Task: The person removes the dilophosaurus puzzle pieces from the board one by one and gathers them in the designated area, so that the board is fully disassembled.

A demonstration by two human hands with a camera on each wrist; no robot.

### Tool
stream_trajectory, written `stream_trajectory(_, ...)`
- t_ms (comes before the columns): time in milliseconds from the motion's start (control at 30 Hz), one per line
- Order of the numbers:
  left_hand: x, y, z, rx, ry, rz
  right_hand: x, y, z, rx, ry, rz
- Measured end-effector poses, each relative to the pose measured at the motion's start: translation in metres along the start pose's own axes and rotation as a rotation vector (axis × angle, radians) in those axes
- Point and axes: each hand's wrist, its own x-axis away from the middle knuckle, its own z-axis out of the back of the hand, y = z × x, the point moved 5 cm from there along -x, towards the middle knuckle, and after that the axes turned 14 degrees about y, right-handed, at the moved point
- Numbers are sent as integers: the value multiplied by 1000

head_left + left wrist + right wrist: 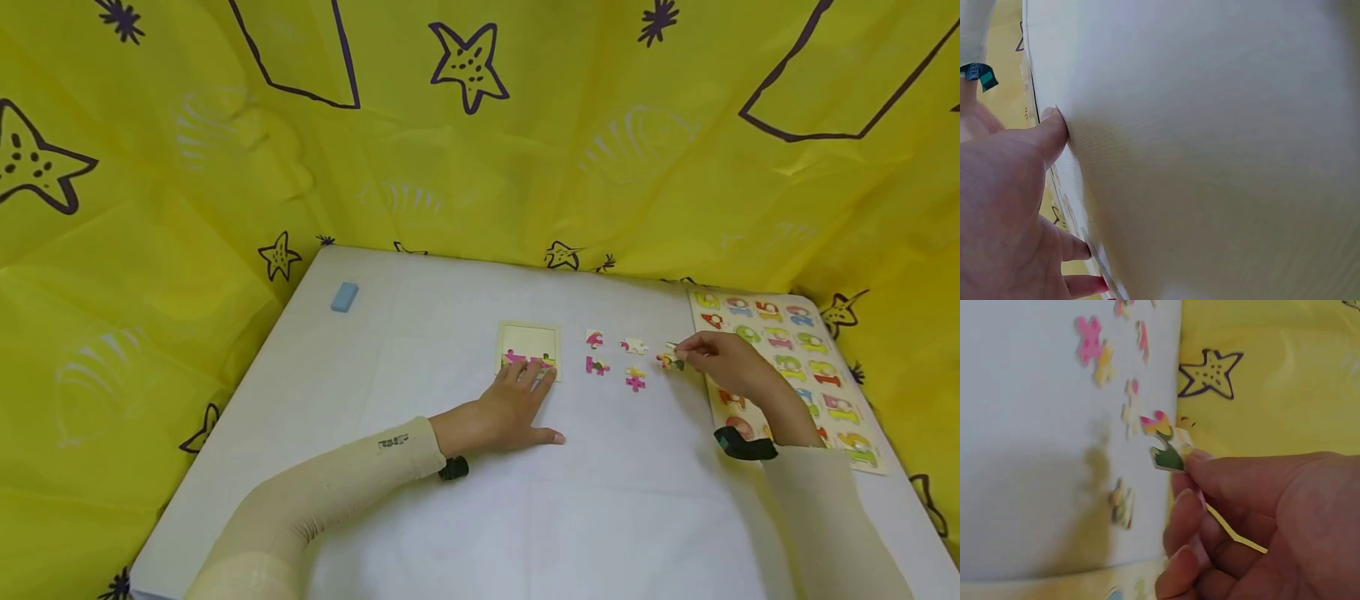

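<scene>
Over the table, the right hand is pinching 1 puzzle piece; the spread left hand is touching the tray — bottom row seemingly filled, 5 loose pieces waiting alongside.

Pretty simple white table: blue block sitting alone near the far left, a small puzzle tray around the middle, loose pieces scattered just right of that, then a big number board flat along the right side.
</scene>
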Motion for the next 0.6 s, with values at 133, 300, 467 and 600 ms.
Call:
stream_trajectory(133, 0, 0, 1, 2, 0, 3, 11, 17, -3, -23, -56, -44)
stream_trajectory(300, 0, 1, 1, 2, 3, -4, 20, 25, -7, -23, -66, -73)
stream_trajectory(467, -1, 0, 0, 2, 7, -9, 21, 26, -10, 27, -61, -72)
stream_trajectory(600, -1, 1, 1, 1, 10, -12, 20, 26, -14, 37, -51, -64)
